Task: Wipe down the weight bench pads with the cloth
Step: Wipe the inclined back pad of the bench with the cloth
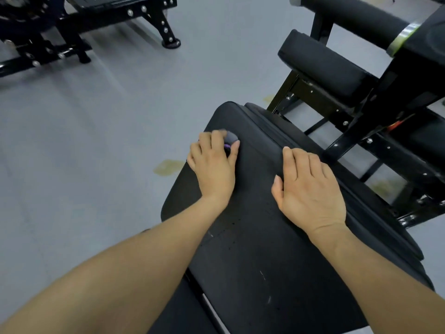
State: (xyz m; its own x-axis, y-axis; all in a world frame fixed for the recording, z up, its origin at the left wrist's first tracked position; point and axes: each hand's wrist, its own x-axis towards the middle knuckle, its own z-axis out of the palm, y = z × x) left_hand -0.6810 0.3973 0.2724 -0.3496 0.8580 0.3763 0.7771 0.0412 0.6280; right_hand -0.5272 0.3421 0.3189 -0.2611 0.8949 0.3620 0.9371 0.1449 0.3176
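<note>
A: Where are your hands?

B: Your left hand (213, 166) is curled over a small grey cloth (230, 138) with a purple edge, pressing it onto the far left part of the black bench pad (252, 237). Your right hand (310, 191) lies flat, fingers straight and together, on the pad's right side near its seam. The two hands are apart.

A: And around the pad?

B: Small white scuffs mark the pad nearer you. Beyond its right edge stands a black metal frame (356, 131) carrying a smaller pad (320, 68) and a roller (354, 16). Another black bench frame (101, 22) stands far left on the grey floor (96, 141), which shows yellowish stains.
</note>
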